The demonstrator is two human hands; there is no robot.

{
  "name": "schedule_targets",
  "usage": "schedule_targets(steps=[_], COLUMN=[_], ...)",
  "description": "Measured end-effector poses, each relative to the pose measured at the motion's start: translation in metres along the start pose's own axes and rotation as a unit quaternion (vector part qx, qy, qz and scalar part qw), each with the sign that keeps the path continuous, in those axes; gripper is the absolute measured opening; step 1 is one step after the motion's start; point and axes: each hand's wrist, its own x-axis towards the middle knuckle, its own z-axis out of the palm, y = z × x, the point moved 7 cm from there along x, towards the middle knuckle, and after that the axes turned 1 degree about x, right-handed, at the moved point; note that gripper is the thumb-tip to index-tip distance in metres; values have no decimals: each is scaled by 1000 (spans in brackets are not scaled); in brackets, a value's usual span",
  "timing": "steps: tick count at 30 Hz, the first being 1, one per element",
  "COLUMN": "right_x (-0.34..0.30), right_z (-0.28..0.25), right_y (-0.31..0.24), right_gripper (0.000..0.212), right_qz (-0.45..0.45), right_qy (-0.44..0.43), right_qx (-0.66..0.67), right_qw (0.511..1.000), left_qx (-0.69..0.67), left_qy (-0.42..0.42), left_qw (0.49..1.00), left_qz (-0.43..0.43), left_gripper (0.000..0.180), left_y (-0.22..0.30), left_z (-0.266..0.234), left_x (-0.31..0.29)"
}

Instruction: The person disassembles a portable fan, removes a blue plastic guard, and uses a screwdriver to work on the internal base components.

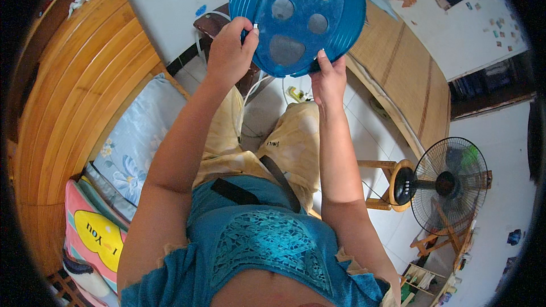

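Out in front of me I hold up a blue round plastic piece (301, 20) with ribbed sides and several round and oval openings; its exact kind I cannot tell. My left hand (232, 51) is closed on its left edge, with the thumb against the front face. My right hand (330, 77) grips the lower right edge, thumb on top and fingers mostly hidden behind. The piece is tilted, and pale surfaces show through its openings.
Behind the piece stands a dark brown table or stool (211, 23) with white cables. To the right are a mat-topped bed (404, 74) and a black fan (448, 185) on a wooden stool. A wooden headboard (85, 79), blue floral bedding (131, 148) and cushions (94, 227) lie left.
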Motion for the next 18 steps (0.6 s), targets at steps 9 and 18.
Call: schedule_targets(steps=[9, 18], right_x=[4, 1], right_z=[4, -4], right_y=[-3, -1], right_gripper=[37, 28], right_qz=[3, 23], right_qy=[-7, 22], right_qx=[-5, -5], right_qw=[1000, 1000], left_qx=[-28, 3], left_qy=[-5, -39], left_qw=[999, 998], left_qz=[-18, -58], left_gripper=[23, 23], left_y=[-5, -2], left_z=[-2, 0], left_x=[6, 3])
